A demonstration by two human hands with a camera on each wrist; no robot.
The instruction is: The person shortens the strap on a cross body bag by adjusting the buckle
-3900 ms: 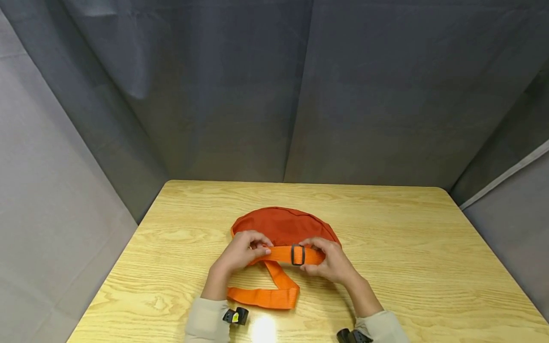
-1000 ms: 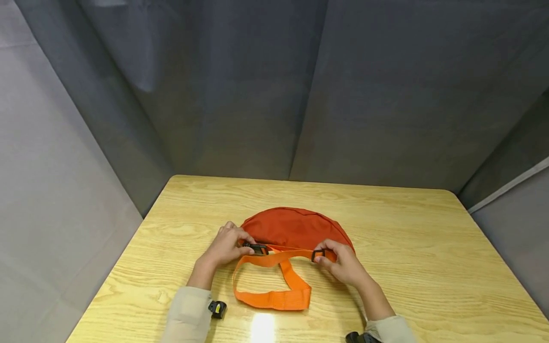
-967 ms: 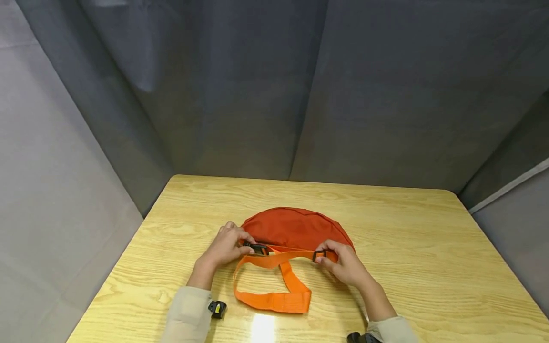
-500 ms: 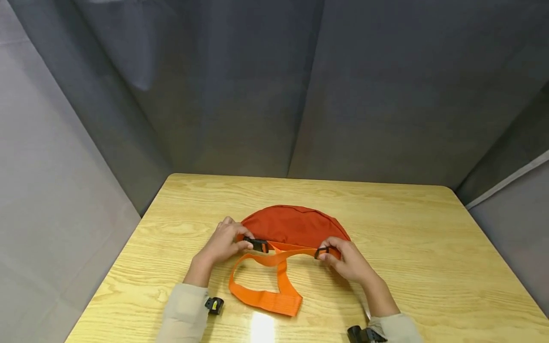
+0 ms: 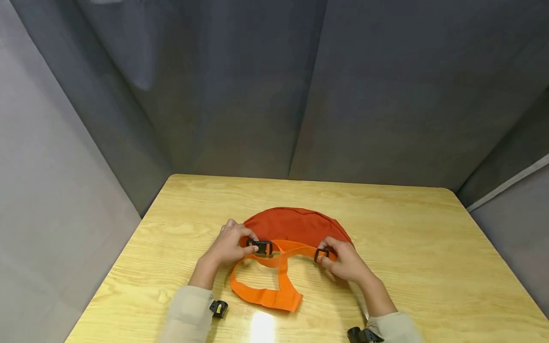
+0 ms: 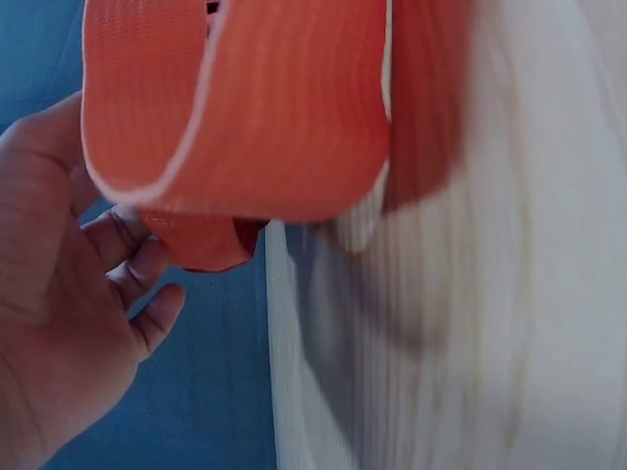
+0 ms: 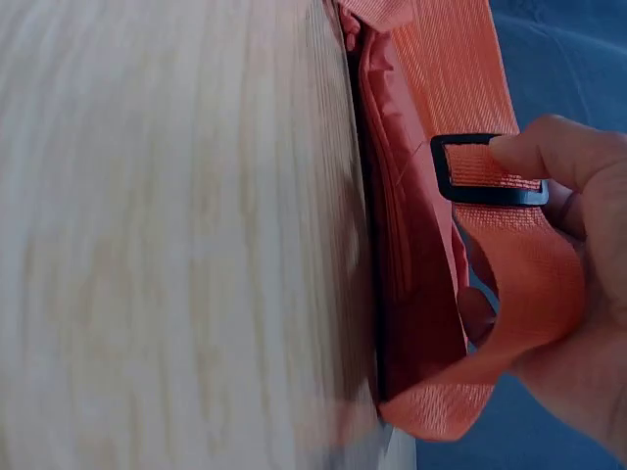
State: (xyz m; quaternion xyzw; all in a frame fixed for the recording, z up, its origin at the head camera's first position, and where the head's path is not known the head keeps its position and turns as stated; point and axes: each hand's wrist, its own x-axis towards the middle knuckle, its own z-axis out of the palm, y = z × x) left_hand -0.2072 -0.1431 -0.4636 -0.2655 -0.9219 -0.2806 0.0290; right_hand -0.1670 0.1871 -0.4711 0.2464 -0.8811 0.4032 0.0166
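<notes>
A red-orange waist bag lies on the table, its curved side away from me. Along its near edge runs an orange strap, which loops toward me on the wood. My left hand pinches the black side-release buckle between thumb and fingers at the bag's left end. With thumb and fingers my right hand pinches the black strap slider. In the right wrist view the thumb presses the slider frame, and the strap curls round below it. The left wrist view has the strap loop covering the buckle.
The wooden table spreads out on both sides of the bag. Dark grey curtains stand behind it, with lighter grey cloth at the left. A small black device sits on each wrist.
Since the earliest frame, my left hand has gone from the strap to the buckle, and my right hand has taken the slider. Lately the buckle has turned its flat face up; the strap loop has shifted slightly.
</notes>
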